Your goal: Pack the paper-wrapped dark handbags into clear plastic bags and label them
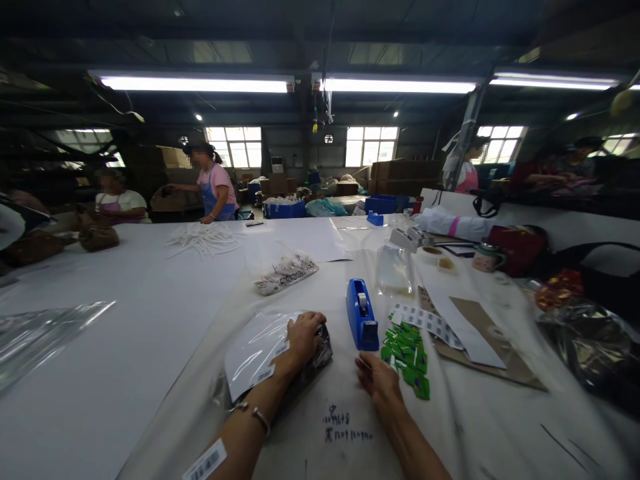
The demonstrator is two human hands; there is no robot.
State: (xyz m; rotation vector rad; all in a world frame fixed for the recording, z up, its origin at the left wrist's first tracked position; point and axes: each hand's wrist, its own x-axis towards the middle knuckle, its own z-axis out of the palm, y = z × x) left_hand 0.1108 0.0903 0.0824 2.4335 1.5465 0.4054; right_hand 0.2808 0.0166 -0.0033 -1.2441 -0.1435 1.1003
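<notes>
My left hand [303, 338] lies over the right side of a clear plastic-bagged package [250, 347], its fingers curled onto the far edge. Inside the bag I see a white sheet and something dark; barcode labels show on top. My right hand [376, 379] is above the table just in front of a blue tape dispenser [361, 317], fingers loosely bent and apart, with nothing visible in them. Right of the dispenser lies a heap of green packets [407, 357], partly under a sheet of barcode labels [427, 323]. A barcode label [206, 461] is stuck to my left forearm.
Beyond the package lies a clear bag of light cords [286, 273]; a pile of white strips [205, 239] is farther left. Cardboard [493, 333], a mug [486, 257] and bags stand at right. Plastic bags [45, 333] lie at left. Several people work in the background.
</notes>
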